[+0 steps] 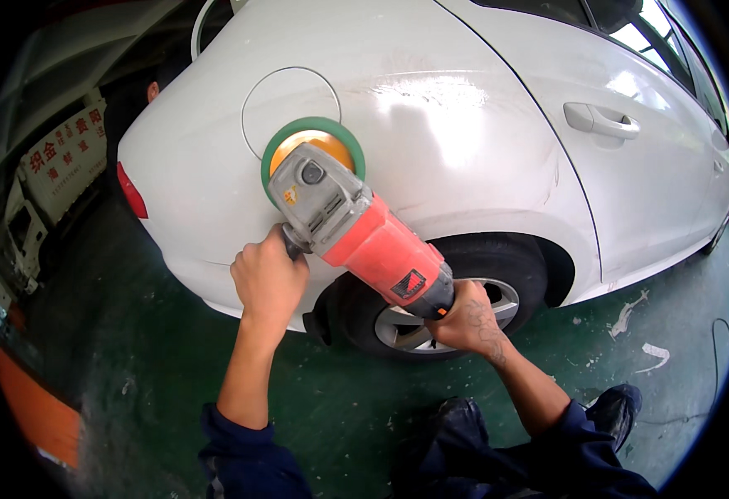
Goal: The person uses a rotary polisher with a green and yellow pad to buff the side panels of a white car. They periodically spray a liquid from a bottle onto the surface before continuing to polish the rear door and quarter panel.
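Note:
Both my hands hold a red and grey car polisher (381, 249) against the rear side panel of a white car (481, 183). My left hand (270, 270) is closed round the black side handle near the tool's head. Round the rear end of its body, my right hand (466, 320) is wrapped, partly hidden by the tool. The green-edged polishing pad (352, 150), with a yellow backing, lies over the lower part of the round fuel flap (290, 91). Dull smears and dark streaks mark the paint above the wheel arch.
Below the panel is the rear wheel (510, 295); to the right, a door handle (601, 121). A red tail light (132, 193) sits at the left corner. A white printed panel (65, 158) stands behind. A thin cable (718, 366) lies on the green floor (339, 416).

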The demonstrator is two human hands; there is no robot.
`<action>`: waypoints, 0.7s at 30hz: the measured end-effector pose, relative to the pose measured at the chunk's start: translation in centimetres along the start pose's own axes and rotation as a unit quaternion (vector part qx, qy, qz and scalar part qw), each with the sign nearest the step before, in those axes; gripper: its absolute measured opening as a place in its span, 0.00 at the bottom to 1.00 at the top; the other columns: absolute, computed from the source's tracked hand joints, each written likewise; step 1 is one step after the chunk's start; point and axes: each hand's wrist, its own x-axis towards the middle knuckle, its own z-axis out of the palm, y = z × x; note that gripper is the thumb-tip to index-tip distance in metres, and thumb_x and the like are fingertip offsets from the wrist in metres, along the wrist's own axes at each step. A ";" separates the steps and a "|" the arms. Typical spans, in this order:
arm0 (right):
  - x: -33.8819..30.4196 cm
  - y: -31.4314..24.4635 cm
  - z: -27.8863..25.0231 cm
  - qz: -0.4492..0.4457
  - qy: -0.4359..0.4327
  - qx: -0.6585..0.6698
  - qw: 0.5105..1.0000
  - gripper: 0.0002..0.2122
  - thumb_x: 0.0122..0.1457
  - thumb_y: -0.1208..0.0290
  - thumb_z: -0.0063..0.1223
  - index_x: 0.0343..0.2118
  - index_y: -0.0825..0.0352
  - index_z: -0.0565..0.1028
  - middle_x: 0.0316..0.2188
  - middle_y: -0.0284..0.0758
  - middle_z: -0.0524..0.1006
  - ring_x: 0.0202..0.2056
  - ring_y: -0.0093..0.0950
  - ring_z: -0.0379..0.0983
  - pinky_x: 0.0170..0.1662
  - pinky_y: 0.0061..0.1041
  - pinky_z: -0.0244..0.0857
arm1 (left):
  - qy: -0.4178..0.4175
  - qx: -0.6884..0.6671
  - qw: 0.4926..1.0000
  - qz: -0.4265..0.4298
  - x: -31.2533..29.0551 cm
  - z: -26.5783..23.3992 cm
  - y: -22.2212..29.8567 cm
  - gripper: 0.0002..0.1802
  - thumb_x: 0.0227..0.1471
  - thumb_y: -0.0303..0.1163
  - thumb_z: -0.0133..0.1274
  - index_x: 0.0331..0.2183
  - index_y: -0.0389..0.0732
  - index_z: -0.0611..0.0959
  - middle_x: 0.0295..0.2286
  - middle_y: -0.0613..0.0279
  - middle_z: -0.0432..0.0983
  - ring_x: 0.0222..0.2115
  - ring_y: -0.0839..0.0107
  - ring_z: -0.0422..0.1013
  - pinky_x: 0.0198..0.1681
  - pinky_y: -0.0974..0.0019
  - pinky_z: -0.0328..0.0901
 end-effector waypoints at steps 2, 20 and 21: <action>-0.1 -0.1 0.3 0.003 -0.015 0.014 1.000 0.09 0.41 0.74 0.59 0.23 0.77 0.77 0.23 0.54 0.78 0.33 0.50 0.80 0.38 0.36 0.72 | -0.004 0.012 1.000 -0.011 -0.2 -0.5 -0.1 0.10 0.42 0.27 0.58 0.32 0.38 0.83 0.22 0.41 0.78 0.27 0.37 0.75 0.34 0.41 0.69; -2.4 -1.2 -1.7 0.049 -0.045 -0.009 0.998 0.13 0.42 0.70 0.62 0.29 0.75 0.79 0.26 0.53 0.79 0.35 0.48 0.80 0.41 0.37 0.72 | -0.039 -0.010 0.999 -0.012 -1.0 -0.1 0.7 0.11 0.42 0.27 0.58 0.33 0.39 0.84 0.23 0.41 0.79 0.29 0.38 0.75 0.35 0.42 0.70; -2.2 -1.3 -1.6 0.042 -0.045 -0.015 0.998 0.12 0.42 0.72 0.61 0.28 0.77 0.79 0.25 0.54 0.79 0.35 0.47 0.80 0.40 0.35 0.73 | -0.028 -0.012 0.999 -0.014 -1.4 0.3 0.1 0.11 0.42 0.27 0.58 0.34 0.39 0.84 0.23 0.41 0.79 0.29 0.38 0.75 0.36 0.42 0.70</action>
